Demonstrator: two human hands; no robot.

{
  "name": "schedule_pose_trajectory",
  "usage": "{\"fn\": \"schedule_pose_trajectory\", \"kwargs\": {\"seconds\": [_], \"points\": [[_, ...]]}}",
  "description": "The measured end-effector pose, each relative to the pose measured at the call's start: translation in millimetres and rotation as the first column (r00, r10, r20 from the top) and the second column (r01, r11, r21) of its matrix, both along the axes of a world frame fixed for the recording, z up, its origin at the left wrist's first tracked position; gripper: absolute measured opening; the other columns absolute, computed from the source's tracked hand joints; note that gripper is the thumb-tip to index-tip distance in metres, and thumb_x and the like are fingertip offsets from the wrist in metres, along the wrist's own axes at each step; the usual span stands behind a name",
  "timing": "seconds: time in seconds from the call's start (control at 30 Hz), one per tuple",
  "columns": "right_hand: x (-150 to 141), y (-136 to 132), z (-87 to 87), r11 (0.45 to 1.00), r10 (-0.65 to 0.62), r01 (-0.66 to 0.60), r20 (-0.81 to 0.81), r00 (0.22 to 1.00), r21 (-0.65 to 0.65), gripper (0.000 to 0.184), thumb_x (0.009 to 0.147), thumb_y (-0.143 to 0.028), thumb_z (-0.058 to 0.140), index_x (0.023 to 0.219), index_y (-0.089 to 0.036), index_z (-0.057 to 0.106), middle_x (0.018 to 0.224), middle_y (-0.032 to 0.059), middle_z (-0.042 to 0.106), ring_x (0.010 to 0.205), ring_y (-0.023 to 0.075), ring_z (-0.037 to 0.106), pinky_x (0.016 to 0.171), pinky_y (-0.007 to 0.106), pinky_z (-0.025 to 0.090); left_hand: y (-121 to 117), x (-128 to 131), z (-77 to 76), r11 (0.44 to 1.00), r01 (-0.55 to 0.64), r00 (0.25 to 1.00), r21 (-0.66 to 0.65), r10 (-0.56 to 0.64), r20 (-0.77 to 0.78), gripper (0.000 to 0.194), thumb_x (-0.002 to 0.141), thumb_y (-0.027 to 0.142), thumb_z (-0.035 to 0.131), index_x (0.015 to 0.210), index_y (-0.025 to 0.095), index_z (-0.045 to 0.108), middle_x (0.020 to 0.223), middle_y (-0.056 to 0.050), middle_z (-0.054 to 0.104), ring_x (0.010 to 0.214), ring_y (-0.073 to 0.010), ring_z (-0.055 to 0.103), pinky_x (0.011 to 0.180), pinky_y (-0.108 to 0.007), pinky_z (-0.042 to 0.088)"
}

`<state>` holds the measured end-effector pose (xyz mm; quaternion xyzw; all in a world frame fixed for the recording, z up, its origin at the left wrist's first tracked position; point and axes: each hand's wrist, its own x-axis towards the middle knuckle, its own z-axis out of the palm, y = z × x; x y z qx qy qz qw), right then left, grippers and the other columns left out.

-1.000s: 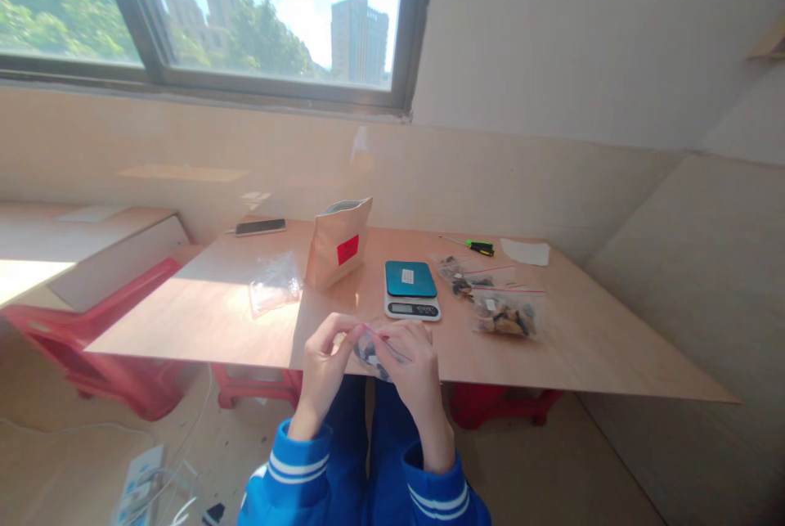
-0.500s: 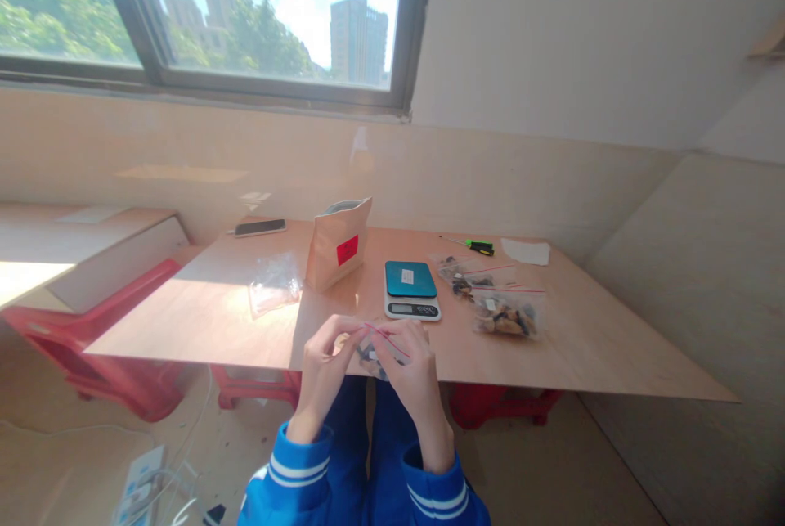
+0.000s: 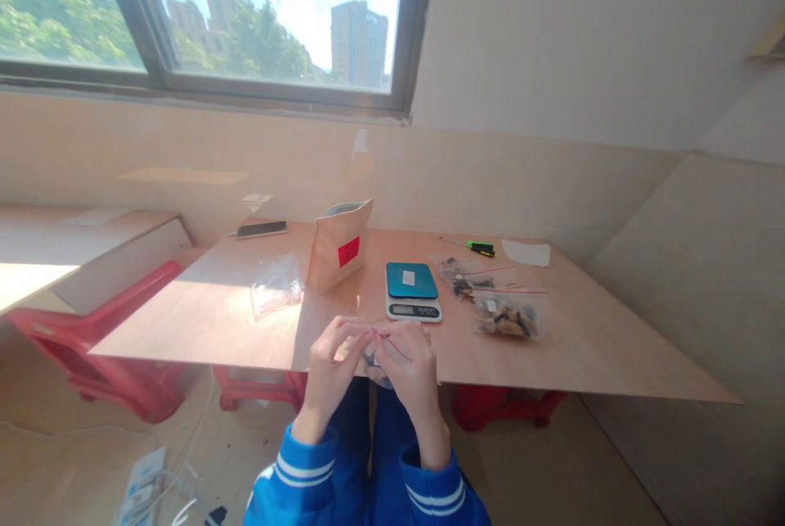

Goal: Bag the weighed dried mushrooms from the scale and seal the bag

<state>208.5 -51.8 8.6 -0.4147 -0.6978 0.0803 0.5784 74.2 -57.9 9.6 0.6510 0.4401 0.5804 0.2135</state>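
Observation:
My left hand (image 3: 334, 358) and my right hand (image 3: 410, 358) meet at the table's front edge, both pinching the red-striped top of a clear zip bag (image 3: 379, 375). Dark and tan dried pieces show in the bag below my fingers; most of it is hidden behind the hands. Just beyond them stands a kitchen scale (image 3: 412, 287) with a teal platform. Several similar zip bags lie right of the scale, the nearest filled bag (image 3: 508, 317) holding dried pieces. A brown paper pouch (image 3: 339, 248) with a red label stands open at the top, left of the scale.
Clear plastic bags (image 3: 277, 287) lie on the table's left side, with a phone (image 3: 262, 229) behind them. At the back right are a screwdriver (image 3: 478, 248) and a white paper (image 3: 526, 253). Red stools (image 3: 509, 405) stand under the table; a power strip (image 3: 142, 485) is on the floor.
My hands have drawn closer together along the bag's red strip, the left shifting slightly right. Less of the bag shows between them. The things on the table stay put.

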Motion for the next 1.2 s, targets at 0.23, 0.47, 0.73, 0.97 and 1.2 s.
{"fn": "schedule_pose_trajectory", "kwargs": {"seconds": [0.23,0.47,0.73,0.97,1.2], "points": [[-2,4,-7.2,0.997,0.016,-0.015,0.013,1.000,-0.069,0.005,0.088,-0.022,0.061,0.087,-0.022,0.065,0.083,0.0016,0.070,0.080,0.0183,0.060,0.075,0.032,0.041,-2,2,-3.8,0.978,-0.164,0.972,-0.130,0.183,0.148,0.015,0.087,0.033,0.058,0.088,0.020,0.064,0.084,-0.002,0.065,0.082,-0.0164,0.062,0.076,-0.027,0.048],[0,6,-9.1,0.996,-0.041,0.045,0.046,0.998,-0.077,0.015,0.089,-0.017,0.057,0.075,-0.021,0.063,0.075,-0.0001,0.066,0.076,0.0175,0.057,0.075,0.032,0.038,0,-7,0.0,0.973,-0.059,0.985,-0.223,0.093,0.146,0.022,0.088,0.039,0.056,0.089,0.018,0.063,0.086,-0.003,0.065,0.087,-0.0177,0.062,0.078,-0.027,0.048],[0,6,-14.1,0.993,-0.102,0.105,0.072,0.992,-0.045,0.022,0.089,-0.011,0.051,0.073,-0.021,0.059,0.072,0.0004,0.064,0.074,0.0181,0.056,0.074,0.032,0.036,3,-4,0.2,0.988,0.014,0.999,-0.155,-0.020,-0.036,0.018,0.084,0.035,0.060,0.079,0.019,0.065,0.077,-0.002,0.067,0.074,-0.0162,0.064,0.069,-0.027,0.050],[-6,6,-18.3,0.991,-0.127,0.127,0.017,0.992,-0.048,0.020,0.090,-0.012,0.048,0.074,-0.022,0.053,0.074,0.0017,0.059,0.074,0.0192,0.051,0.070,0.032,0.038,3,-1,-1.0,0.991,-0.027,0.998,-0.128,0.020,-0.060,0.017,0.084,0.033,0.061,0.076,0.018,0.065,0.075,-0.002,0.067,0.072,-0.0161,0.063,0.068,-0.027,0.051],[8,12,-20.7,0.989,0.045,-0.036,0.057,0.997,-0.142,0.005,0.089,-0.021,0.057,0.088,-0.022,0.062,0.085,0.0030,0.066,0.082,0.0193,0.058,0.076,0.032,0.043,0,-9,-1.1,0.977,-0.061,0.996,-0.204,0.072,0.049,0.019,0.086,0.037,0.058,0.086,0.020,0.064,0.081,-0.001,0.067,0.079,-0.0168,0.064,0.073,-0.026,0.050]]}}
